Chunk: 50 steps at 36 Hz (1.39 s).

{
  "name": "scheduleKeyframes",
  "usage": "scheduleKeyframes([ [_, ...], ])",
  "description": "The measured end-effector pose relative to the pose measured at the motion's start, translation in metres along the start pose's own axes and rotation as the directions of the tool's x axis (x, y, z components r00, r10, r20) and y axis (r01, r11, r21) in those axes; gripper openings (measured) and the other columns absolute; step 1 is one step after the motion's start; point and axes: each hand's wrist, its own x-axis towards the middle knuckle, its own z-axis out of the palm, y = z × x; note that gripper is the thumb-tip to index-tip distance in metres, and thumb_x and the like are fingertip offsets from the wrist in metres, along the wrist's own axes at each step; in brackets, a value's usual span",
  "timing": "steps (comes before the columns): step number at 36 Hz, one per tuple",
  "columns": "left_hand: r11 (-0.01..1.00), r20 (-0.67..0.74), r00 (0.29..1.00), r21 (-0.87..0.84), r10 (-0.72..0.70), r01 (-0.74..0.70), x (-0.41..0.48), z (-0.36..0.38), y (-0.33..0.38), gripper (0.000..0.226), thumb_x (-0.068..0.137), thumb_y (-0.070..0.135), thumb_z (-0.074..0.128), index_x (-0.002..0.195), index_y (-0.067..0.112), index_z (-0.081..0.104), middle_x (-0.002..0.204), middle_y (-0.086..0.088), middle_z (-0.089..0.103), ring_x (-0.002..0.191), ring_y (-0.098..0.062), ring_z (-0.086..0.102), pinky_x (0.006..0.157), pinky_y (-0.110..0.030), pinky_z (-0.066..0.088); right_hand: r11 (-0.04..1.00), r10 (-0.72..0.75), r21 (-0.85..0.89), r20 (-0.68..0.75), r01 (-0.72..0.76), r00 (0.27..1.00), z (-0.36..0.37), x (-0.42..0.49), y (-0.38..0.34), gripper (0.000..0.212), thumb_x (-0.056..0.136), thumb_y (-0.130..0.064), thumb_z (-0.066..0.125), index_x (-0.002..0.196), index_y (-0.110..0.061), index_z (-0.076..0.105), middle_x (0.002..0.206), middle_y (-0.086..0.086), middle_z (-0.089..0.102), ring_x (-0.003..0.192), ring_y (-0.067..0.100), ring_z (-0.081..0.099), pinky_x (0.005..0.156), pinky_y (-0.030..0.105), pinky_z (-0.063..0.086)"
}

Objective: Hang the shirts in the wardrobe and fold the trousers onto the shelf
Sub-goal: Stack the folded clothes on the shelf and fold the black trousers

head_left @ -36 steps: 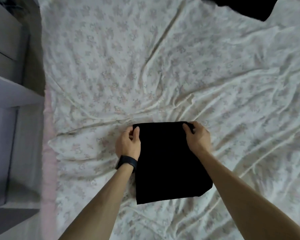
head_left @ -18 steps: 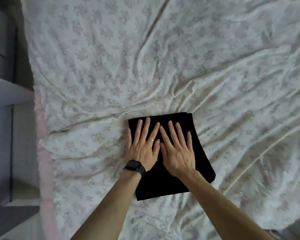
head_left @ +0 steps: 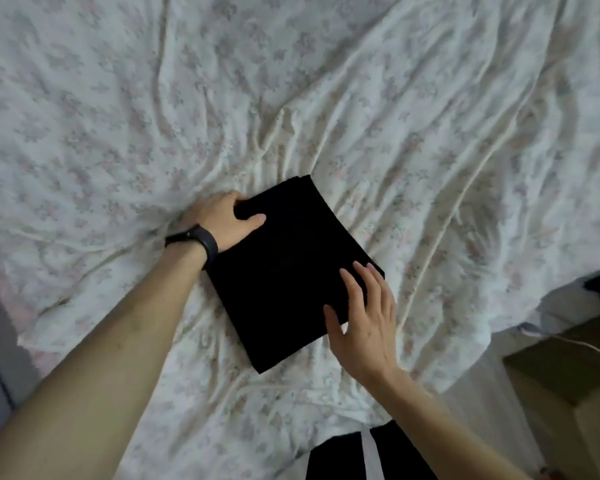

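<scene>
A black band point(head_left: 207, 244) sits on the wrist of the left hand point(head_left: 222, 220). This hand grips the left edge of the folded black trousers point(head_left: 284, 268) — thumb on top, fingers tucked under. The trousers lie flat on the bed point(head_left: 118, 116), which is crumpled and has little flowers on it. The right hand point(head_left: 364, 323) rests on their near right corner with its fingers straight, holding nothing — the two hands are apart. A brown box point(head_left: 568, 393) stands far to the right
</scene>
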Motion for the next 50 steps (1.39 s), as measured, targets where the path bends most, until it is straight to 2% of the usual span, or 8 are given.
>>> scheduleKeyframes([
  [3, 0.997, 0.162, 0.986, -0.062, -0.042, 0.053, 0.014, -0.018, 0.015, 0.068, 0.083, 0.059, 0.071, 0.138, 0.022, 0.055, 0.137, -0.003, 0.059, 0.121, -0.026, 0.057, 0.095, -0.032, 0.043, 0.927, 0.307, 0.212, 0.045, -0.31, 0.95, -0.011, -0.032, -0.002, 0.062, 0.091, -0.038, 0.072, 0.142, -0.017, 0.043, 0.148, 0.001, 0.032, 0.137, 0.018, 0.038, 0.11, 0.034, 0.037],
  [8, 0.984, 0.321, 0.941, -0.107, -0.103, 0.144, 0.025, -0.022, 0.026, 0.073, 0.082, 0.051, 0.076, 0.141, 0.015, 0.052, 0.145, -0.004, 0.051, 0.13, -0.027, 0.049, 0.102, -0.035, 0.038, 0.364, 0.604, 0.495, 0.52, -0.789, 0.604, -0.006, -0.049, -0.012, 0.07, 0.078, -0.065, 0.074, 0.128, -0.025, 0.047, 0.116, -0.009, 0.062, 0.104, 0.011, 0.066, 0.089, 0.038, 0.059],
  [14, 0.965, 0.333, 0.939, -0.212, -0.079, 0.157, 0.013, -0.029, 0.015, 0.071, 0.084, 0.037, 0.079, 0.144, 0.014, 0.049, 0.148, -0.005, 0.049, 0.135, -0.025, 0.047, 0.109, -0.032, 0.035, 0.426, 0.635, 0.531, 0.401, -0.733, 0.66, -0.006, -0.014, -0.021, 0.042, 0.095, -0.036, 0.066, 0.128, -0.023, 0.042, 0.106, -0.017, 0.061, 0.089, -0.002, 0.062, 0.063, 0.009, 0.047],
  [23, 0.623, 0.254, 0.959, -0.731, -0.128, 0.277, -0.053, 0.013, -0.006, 0.069, 0.07, 0.031, 0.091, 0.127, 0.012, 0.056, 0.122, -0.008, 0.068, 0.11, -0.025, 0.067, 0.1, -0.049, 0.052, 0.684, 0.521, 0.518, 0.147, -0.514, 0.841, -0.068, 0.088, 0.026, 0.039, 0.096, -0.025, 0.063, 0.134, -0.026, 0.053, 0.108, -0.009, 0.062, 0.088, 0.012, 0.066, 0.072, 0.019, 0.05],
  [34, 0.365, 0.322, 0.928, -0.854, -0.187, 0.37, -0.044, 0.116, -0.01, 0.117, 0.041, 0.078, 0.087, 0.141, 0.03, 0.049, 0.132, 0.011, 0.062, 0.117, -0.018, 0.062, 0.103, -0.045, 0.049, 0.781, 0.451, 0.314, 0.316, -0.54, 0.835, -0.089, 0.146, 0.07, 0.048, 0.091, -0.036, 0.073, 0.135, -0.032, 0.054, 0.117, 0.003, 0.069, 0.093, 0.023, 0.07, 0.085, 0.043, 0.06],
  [39, 0.128, 0.435, 0.898, -0.889, -0.061, 0.439, -0.062, 0.08, 0.002, 0.083, 0.071, 0.038, 0.088, 0.142, 0.018, 0.051, 0.134, -0.002, 0.063, 0.123, -0.026, 0.059, 0.106, -0.045, 0.046, 0.725, 0.417, 0.358, 0.45, -0.588, 0.789, -0.09, 0.125, 0.073, 0.068, 0.09, -0.029, 0.076, 0.146, -0.045, 0.039, 0.119, 0.001, 0.066, 0.1, 0.024, 0.07, 0.086, 0.049, 0.06],
  [43, 0.135, 0.394, 0.919, -0.912, 0.028, 0.387, -0.062, 0.075, -0.005, 0.053, 0.089, 0.013, 0.074, 0.137, 0.021, 0.055, 0.119, -0.005, 0.072, 0.101, -0.027, 0.071, 0.075, -0.037, 0.057, 0.649, 0.391, 0.417, 0.535, -0.636, 0.749, -0.1, 0.123, 0.079, 0.063, 0.094, -0.011, 0.07, 0.143, -0.045, 0.047, 0.114, 0.006, 0.072, 0.092, 0.021, 0.075, 0.075, 0.045, 0.063],
  [50, 0.178, 0.271, 0.962, -0.949, 0.038, 0.26, -0.072, 0.073, 0.0, 0.061, 0.085, 0.008, 0.077, 0.14, 0.024, 0.054, 0.13, -0.001, 0.067, 0.115, -0.027, 0.066, 0.077, -0.041, 0.057, 0.673, 0.312, 0.445, 0.554, -0.591, 0.772, -0.117, 0.12, 0.08, 0.061, 0.093, 0.0, 0.067, 0.134, -0.043, 0.054, 0.116, 0.009, 0.067, 0.092, 0.023, 0.073, 0.066, 0.041, 0.061],
])
